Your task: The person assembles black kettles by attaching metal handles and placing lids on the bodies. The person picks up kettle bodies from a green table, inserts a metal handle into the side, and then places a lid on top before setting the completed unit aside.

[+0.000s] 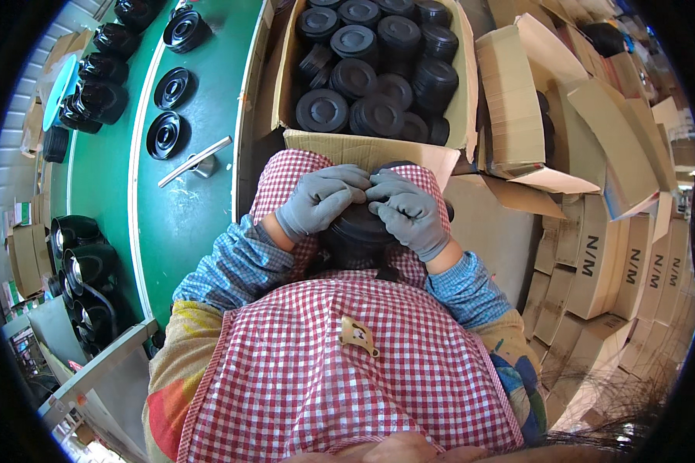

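Lap (284,177): black round part (357,239) is gripped by left hand (323,202) and right hand (411,212), fingers curled over top | cardboard box (468,85) ahead is filled with black discs (354,77), some stacked | open box (510,100), right: black items (546,127) partly seen

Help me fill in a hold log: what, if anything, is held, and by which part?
The left grip and right grip seem to hold a round black part by its far side; exact contact is hidden.
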Demonstrator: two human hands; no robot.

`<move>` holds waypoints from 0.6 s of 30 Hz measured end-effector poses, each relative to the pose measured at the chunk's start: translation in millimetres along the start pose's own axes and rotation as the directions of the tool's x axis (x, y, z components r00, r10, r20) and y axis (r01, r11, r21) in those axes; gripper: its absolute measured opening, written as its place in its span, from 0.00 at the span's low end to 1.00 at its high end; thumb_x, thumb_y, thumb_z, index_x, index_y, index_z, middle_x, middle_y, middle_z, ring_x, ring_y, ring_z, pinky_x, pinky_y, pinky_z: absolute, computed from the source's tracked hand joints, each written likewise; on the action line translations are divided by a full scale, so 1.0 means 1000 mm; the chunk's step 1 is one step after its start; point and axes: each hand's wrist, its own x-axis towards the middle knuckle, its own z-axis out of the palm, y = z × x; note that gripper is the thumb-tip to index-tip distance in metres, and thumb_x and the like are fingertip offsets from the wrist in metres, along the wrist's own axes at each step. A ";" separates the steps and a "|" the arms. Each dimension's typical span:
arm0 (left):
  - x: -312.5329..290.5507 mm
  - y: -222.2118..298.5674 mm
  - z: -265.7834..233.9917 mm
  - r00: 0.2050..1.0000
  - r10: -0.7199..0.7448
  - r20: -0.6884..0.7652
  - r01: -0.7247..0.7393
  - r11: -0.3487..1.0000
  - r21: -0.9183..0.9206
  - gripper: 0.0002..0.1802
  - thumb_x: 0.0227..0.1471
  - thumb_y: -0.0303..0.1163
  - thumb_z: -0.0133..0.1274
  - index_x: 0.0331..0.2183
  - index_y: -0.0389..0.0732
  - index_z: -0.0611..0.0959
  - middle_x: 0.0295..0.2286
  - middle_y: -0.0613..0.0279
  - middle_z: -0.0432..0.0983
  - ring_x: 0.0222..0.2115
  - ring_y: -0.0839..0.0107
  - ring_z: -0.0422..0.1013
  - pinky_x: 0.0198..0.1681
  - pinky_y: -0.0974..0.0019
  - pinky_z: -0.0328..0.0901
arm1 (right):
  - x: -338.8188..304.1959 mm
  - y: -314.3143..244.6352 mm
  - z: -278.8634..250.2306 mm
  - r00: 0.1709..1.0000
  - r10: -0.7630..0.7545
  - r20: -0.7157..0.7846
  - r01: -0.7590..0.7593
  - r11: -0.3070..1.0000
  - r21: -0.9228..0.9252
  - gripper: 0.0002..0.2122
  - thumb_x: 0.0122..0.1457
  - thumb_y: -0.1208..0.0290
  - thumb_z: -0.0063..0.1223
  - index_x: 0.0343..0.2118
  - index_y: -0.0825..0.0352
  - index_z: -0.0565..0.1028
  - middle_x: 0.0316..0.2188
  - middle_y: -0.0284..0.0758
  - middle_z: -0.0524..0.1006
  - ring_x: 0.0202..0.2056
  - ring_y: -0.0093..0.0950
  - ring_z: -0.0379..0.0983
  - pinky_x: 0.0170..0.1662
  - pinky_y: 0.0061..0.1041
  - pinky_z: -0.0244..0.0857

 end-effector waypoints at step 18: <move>0.005 0.071 0.011 0.965 -0.167 0.204 0.002 0.778 0.629 0.51 0.59 0.69 0.38 0.67 0.35 0.60 0.64 0.38 0.56 0.67 0.39 0.50 0.69 0.40 0.40 | -0.007 0.017 0.002 0.995 0.091 0.043 -0.080 0.973 -0.216 0.22 0.71 0.65 0.42 0.64 0.71 0.64 0.65 0.50 0.63 0.66 0.45 0.58 0.69 0.41 0.51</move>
